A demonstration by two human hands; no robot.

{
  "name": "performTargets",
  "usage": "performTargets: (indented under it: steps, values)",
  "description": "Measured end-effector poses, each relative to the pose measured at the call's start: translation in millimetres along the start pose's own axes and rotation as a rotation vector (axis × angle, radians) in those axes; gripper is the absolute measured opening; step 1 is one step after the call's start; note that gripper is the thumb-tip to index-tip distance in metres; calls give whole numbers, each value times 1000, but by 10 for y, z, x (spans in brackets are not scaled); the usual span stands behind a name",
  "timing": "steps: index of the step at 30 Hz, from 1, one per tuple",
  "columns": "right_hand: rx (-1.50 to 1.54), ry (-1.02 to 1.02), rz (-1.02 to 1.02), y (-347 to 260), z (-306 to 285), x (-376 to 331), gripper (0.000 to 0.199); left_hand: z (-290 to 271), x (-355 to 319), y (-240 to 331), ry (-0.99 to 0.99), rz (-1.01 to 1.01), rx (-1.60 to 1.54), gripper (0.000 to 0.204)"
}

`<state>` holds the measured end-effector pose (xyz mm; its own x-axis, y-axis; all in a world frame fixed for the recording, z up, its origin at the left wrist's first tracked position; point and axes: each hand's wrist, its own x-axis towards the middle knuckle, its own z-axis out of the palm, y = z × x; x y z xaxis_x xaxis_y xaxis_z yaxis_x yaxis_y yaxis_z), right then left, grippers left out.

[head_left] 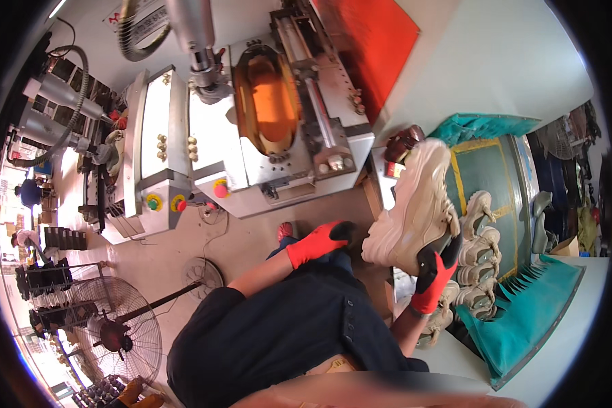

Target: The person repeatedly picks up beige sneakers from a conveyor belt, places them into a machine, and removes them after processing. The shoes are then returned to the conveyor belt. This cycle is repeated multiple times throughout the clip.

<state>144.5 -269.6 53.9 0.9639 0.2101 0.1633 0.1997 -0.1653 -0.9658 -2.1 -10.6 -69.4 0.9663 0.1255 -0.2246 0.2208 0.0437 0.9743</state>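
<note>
My right hand, in a red glove with dark fingers, grips a beige chunky-soled shoe at its lower right part. The shoe is raised and tilted, its thick sole side facing left. My left hand, gloved the same way, is apart from the shoe on its left, with nothing in it. Its fingers point right and look loosely stretched. Several more beige shoes rest in a row on the green conveyor belt at the right, beyond my right hand.
Ahead stands a pressing machine with an orange shoe-shaped cavity and a red button. Teal fringed curtains border the conveyor. A dark reddish-brown object sits behind the shoe. A large fan stands at the lower left.
</note>
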Motion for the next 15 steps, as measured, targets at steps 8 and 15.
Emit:
performTargets:
  steps: [8,15]
  values:
    - [53,-420,-214,-750,2094,849,61,-1544,-866,492,-38,75,-124,63]
    - [276,-718,1,-373,4236,1751,56,-2307,-1708,406,206,49,-276,62]
